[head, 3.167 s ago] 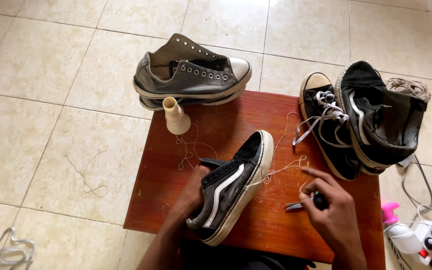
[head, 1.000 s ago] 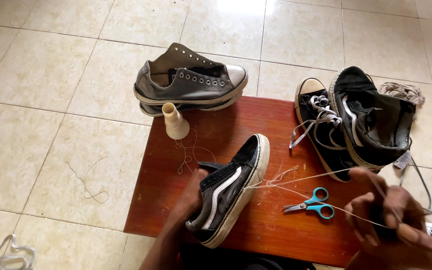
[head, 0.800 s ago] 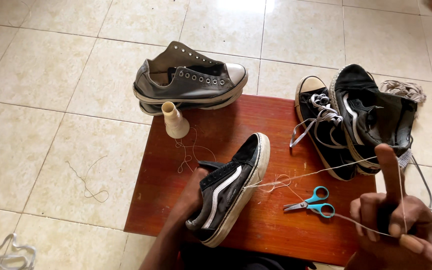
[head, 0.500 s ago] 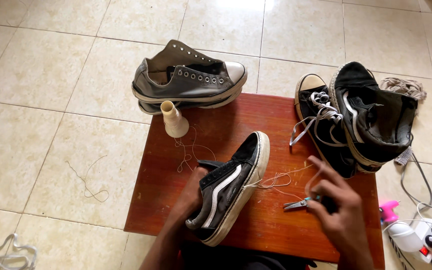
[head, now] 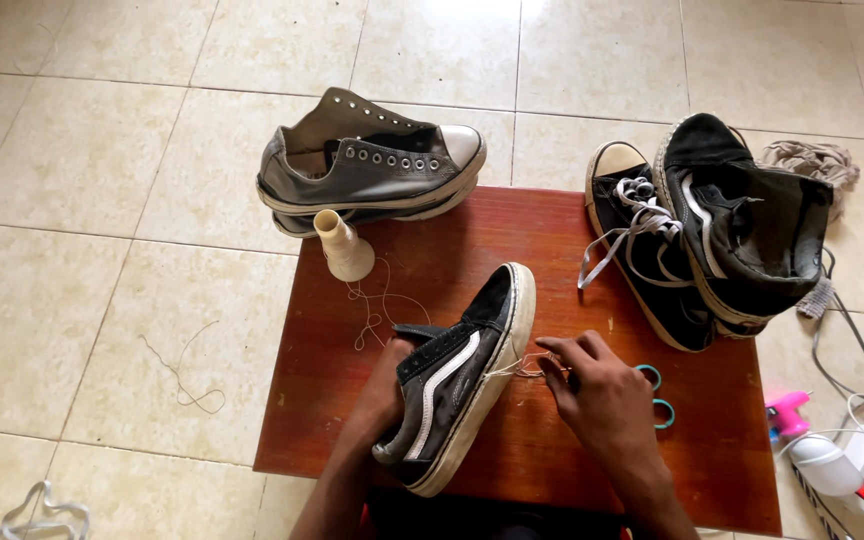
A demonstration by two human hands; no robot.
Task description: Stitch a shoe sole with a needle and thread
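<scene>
The left hand [head: 384,385] was mostly hidden behind the black shoe [head: 457,385], its fingers out of sight inside or under the upper, so whether they clasped the shoe could not be told; the right hand [head: 602,395] covered most of the scissors [head: 658,395], only the blue handle loops showing; its fingertips were drawn together on the thin thread [head: 512,368] at the sole's edge, pinching it, though the thread was too fine to follow far; both forearms were cut off at the bottom edge.

The shoe stood on a low red-brown wooden table [head: 552,240] set on a pale tiled floor [head: 82,160]; a cone-shaped spool [head: 344,247] stood near the table's far left corner, loose thread curling beside it; a grey sneaker [head: 367,165] lay on the floor just past the table; two dark sneakers [head: 702,230] rested on the right edge, one leaning over the other; cables and a pink-capped bottle [head: 802,435] lay at the right.

The shoe sat near the table's middle, tipped onto its side, sole towards the right hand; its long axis ran diagonally, toe pointing away and to the right, heel towards the person.
</scene>
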